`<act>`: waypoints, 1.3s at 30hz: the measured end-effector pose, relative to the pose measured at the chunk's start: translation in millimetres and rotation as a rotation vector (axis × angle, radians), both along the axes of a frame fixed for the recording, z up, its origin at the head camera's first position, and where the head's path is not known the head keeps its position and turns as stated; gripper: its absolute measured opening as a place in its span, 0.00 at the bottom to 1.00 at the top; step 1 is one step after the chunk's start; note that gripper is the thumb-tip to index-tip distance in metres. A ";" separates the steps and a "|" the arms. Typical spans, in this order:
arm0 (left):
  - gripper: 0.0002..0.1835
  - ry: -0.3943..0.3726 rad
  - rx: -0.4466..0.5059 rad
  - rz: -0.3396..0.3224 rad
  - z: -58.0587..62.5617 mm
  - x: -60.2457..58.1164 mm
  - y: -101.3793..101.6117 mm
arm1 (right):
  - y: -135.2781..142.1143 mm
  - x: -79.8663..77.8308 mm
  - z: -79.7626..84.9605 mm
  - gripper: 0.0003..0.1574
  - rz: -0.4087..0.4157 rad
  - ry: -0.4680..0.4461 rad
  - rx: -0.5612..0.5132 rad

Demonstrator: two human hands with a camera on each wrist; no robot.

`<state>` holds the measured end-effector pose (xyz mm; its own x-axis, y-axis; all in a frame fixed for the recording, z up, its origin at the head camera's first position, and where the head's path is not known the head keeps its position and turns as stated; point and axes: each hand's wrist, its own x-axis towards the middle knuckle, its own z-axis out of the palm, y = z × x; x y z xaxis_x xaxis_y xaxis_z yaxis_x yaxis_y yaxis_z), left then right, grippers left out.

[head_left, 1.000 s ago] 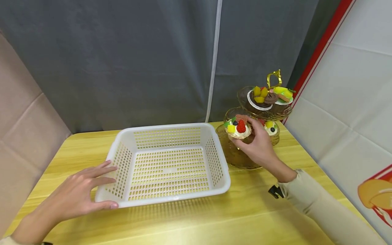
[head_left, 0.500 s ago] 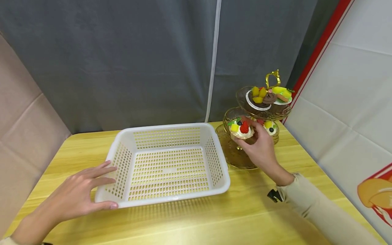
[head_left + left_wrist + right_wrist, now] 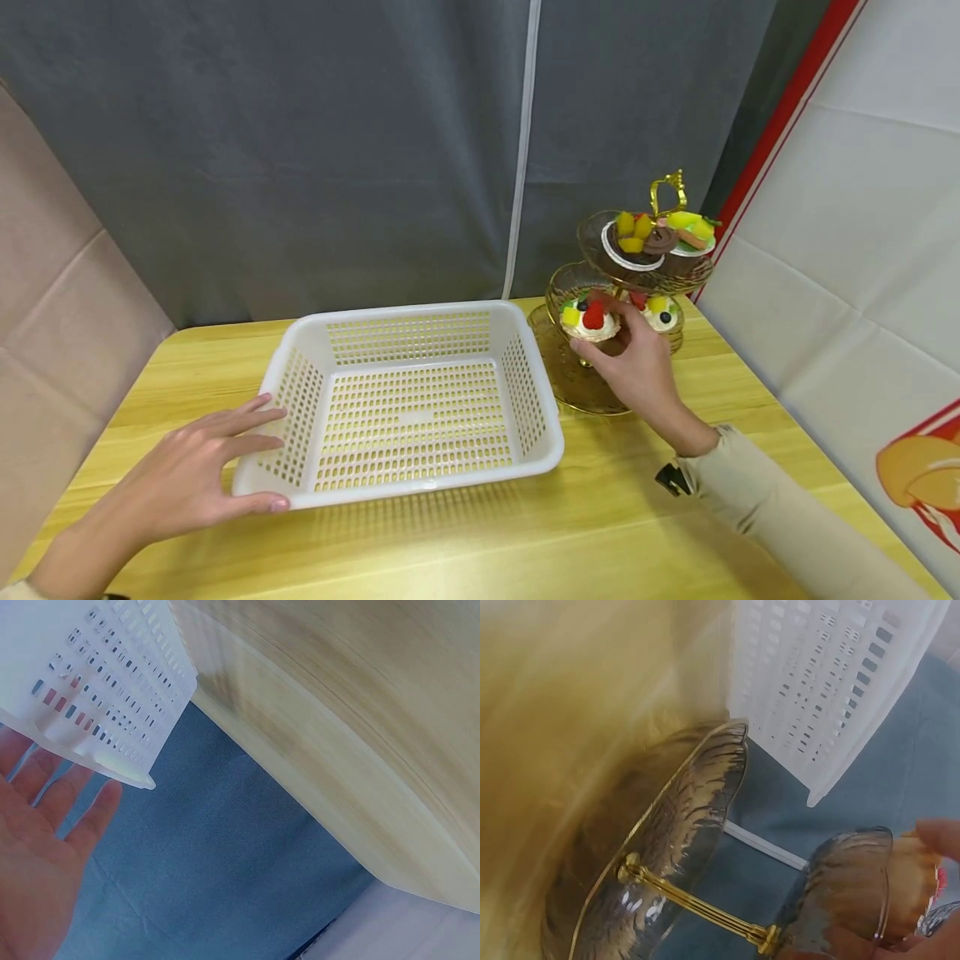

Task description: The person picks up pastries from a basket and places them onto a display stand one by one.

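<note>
My right hand [image 3: 637,358] pinches a fruit tart [image 3: 592,321] topped with cream, a strawberry and yellow fruit. The tart is at the left side of the middle tier of a gold-rimmed tiered stand [image 3: 581,387]. In the right wrist view, the tart's crust [image 3: 911,881] shows just over the tier's rim, beside a fingertip. A second fruit tart [image 3: 662,315] sits to the right on that tier, partly hidden by my fingers. My left hand [image 3: 187,467] rests with spread fingers at the left rim of a white perforated basket [image 3: 412,312]; in the left wrist view, its fingertips [image 3: 105,799] overlap the basket's edge.
Two chocolate cupcakes, one with yellow fruit [image 3: 632,246] and one with green cream [image 3: 693,236], stand on the top tier, under the gold handle [image 3: 670,192]. A grey curtain [image 3: 300,167] hangs behind the wooden table [image 3: 450,542], with a white wall cloth [image 3: 862,250] at right.
The tart has moved slightly right and down onto the middle tier in my right hand, and it has tilted a little. The left hand and basket stay in place.
</note>
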<state>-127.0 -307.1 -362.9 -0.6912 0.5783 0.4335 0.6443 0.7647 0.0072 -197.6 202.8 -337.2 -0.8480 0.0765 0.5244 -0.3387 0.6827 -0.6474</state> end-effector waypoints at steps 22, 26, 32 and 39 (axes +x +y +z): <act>0.35 -0.012 -0.009 0.007 0.8 -1.1 -0.1 | 7.9 13.5 7.4 0.22 -0.050 0.018 0.123; 0.36 -0.017 -0.013 0.007 0.7 -1.9 -0.3 | 11.6 13.7 5.6 0.16 -0.092 0.080 0.148; 0.36 -0.017 -0.020 0.009 2.2 -3.0 -1.9 | 15.7 11.6 3.3 0.11 -0.093 0.114 0.166; 0.36 -0.048 -0.018 0.019 1.1 -3.5 -4.3 | 22.2 16.8 -2.4 0.13 -0.065 0.140 0.189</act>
